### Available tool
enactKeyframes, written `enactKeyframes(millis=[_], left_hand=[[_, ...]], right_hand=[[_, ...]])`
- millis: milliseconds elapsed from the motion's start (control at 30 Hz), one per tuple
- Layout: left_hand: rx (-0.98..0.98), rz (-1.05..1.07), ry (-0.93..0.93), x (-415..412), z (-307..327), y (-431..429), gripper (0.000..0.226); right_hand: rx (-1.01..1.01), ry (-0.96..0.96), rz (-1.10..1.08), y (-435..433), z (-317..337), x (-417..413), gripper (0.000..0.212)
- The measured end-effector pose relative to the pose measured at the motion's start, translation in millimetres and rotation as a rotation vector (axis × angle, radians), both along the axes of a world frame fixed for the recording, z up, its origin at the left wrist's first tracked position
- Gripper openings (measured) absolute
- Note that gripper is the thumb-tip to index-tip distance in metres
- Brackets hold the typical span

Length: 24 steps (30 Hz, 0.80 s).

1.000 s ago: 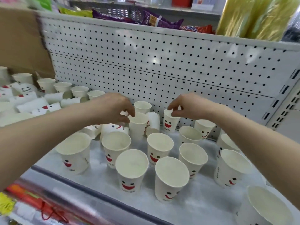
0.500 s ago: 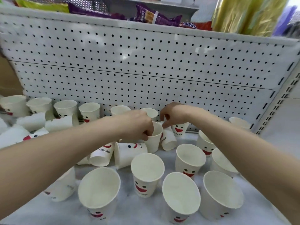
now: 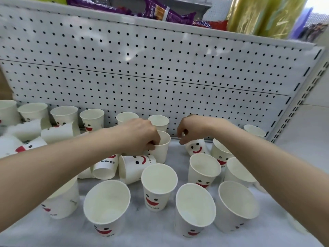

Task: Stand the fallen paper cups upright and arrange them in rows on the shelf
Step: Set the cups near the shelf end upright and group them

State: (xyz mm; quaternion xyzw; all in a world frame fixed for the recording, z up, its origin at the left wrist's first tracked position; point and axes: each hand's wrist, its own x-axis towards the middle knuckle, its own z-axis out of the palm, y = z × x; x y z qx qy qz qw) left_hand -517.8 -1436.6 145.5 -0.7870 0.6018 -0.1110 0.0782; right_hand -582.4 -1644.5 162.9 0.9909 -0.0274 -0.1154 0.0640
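Observation:
White paper cups with red smiley faces cover the grey shelf (image 3: 160, 234). My left hand (image 3: 140, 138) grips the rim of an upright cup (image 3: 161, 150) mid-shelf, fingers inside it. My right hand (image 3: 192, 129) pinches the top rim of a slightly tilted smiley cup (image 3: 195, 148) near the back. Two fallen cups (image 3: 136, 166) (image 3: 106, 166) lie on their sides just below my left hand. More fallen cups (image 3: 57, 132) are piled at the left. Several upright cups stand along the back row (image 3: 92, 118) and the front (image 3: 159, 184).
A white pegboard back panel (image 3: 160, 77) rises right behind the cups. Snack packets (image 3: 165, 13) and yellow rolls (image 3: 258, 16) sit on the shelf above. The shelf's slotted upright post (image 3: 293, 107) closes the right side. Bare grey shelf shows between my hands.
The view has closed in on the shelf. The fallen cup that lay between my hands is gone from there. My right hand now pinches the smiley cup's rim; my left keeps its cup.

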Motion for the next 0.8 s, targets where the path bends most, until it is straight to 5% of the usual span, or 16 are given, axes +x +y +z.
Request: enactKeyframes(millis=[267,500,800], left_hand=[[0.011,0.020,0.003,-3,-1,-1,0.020],[0.003,0.044,-0.008,-2,-2,-3,0.020],[-0.024,0.076,-0.011,-4,-4,-18,0.022]], right_hand=[[-0.111,0.049,-0.057,0,-5,1,0.018],[-0.182,0.070,-0.106,-5,-7,-2,0.029],[0.016,-0.105,-0.037,-6,29,-41,0.004]])
